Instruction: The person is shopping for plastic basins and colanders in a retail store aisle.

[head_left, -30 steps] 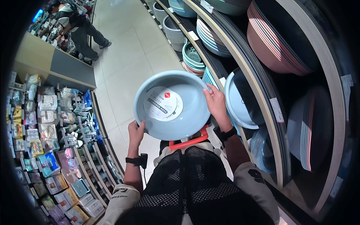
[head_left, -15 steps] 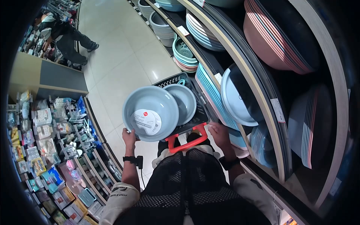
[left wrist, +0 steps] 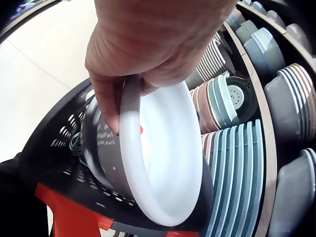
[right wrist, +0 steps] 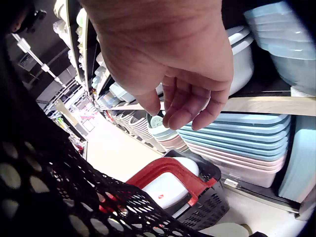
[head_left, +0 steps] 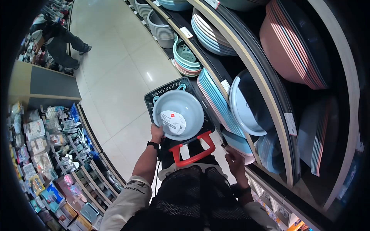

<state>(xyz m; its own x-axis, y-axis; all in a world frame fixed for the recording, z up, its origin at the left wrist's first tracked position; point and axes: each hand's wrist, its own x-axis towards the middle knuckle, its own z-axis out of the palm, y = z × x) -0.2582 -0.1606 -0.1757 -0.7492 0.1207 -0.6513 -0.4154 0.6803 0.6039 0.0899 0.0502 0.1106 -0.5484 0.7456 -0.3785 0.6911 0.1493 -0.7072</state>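
Note:
My left hand pinches the rim of a light blue plastic basin, thumb on one side and fingers on the other, as the left wrist view shows. A round white label with a red mark sits on the basin's bottom. The basin is over a black perforated shopping basket with a red handle. Under it, a second basin lies in the basket, mostly hidden in the head view. My right hand hangs by the lower shelf, fingers loosely curled, holding nothing.
Stacked rectangular tubs in blue and pink fill the shelf on the right, with round basins above. Strainer baskets and grey buckets stand farther along. Packaged goods line the left. Another person is up the aisle.
The right hand has let go of the basin and dropped to the right. My left hand has swung the basin leftward, then back right over the basket, covering the smaller basin inside.

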